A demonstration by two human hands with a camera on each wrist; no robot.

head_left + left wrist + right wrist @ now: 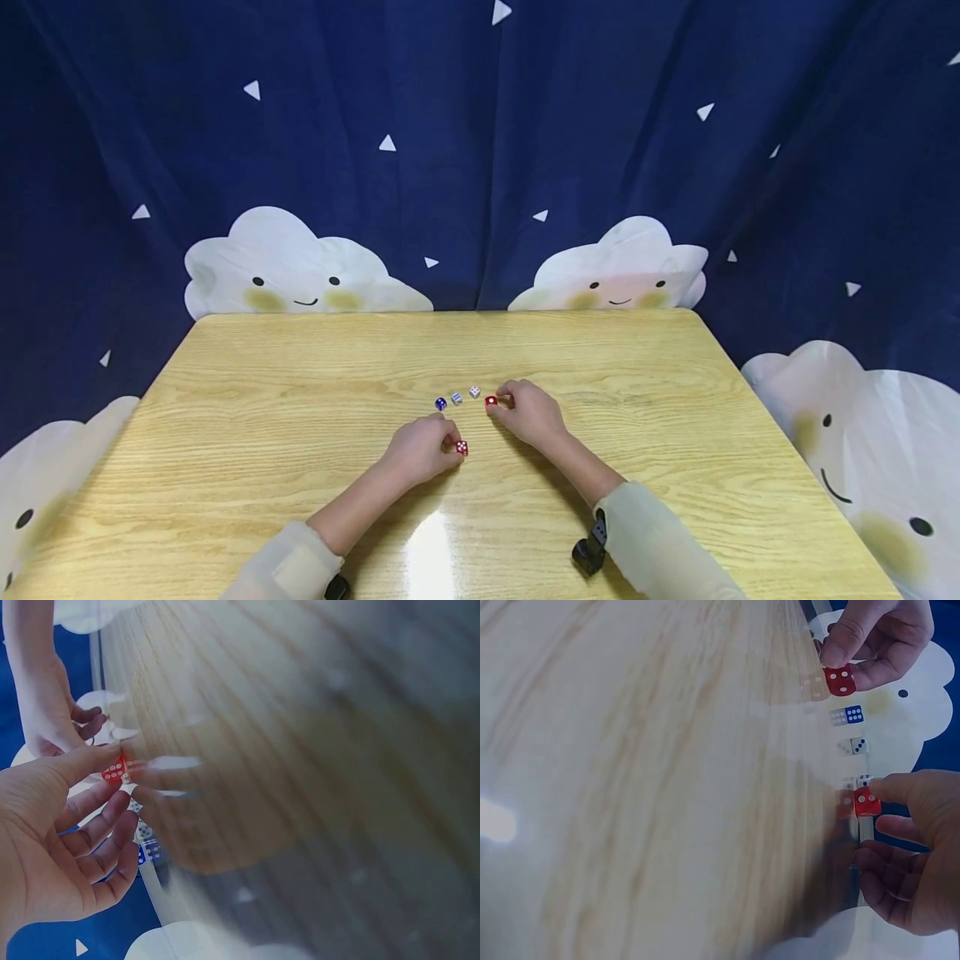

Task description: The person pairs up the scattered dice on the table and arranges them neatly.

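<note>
Thumb and index finger of my left hand (420,447) pinch a red die (462,447) with white pips, low over the table on the near side. Farther off and to the right, my right hand (531,412) has thumb and index fingertips at opposite sides of a second red die (868,801), pinching it at the tabletop. Its other fingers curl loosely beside it. Between the two hands' reach lie a dark blue die (441,403), a white die with a bluish look (457,399) and a white die (475,392), in a slightly curved row.
The wooden table (300,367) has a glossy top with a bright reflection near its front. Behind it and at its sides hangs a dark blue curtain (450,100) with clouds and triangles. A dark wrist device (591,550) sits at the right sleeve (660,533).
</note>
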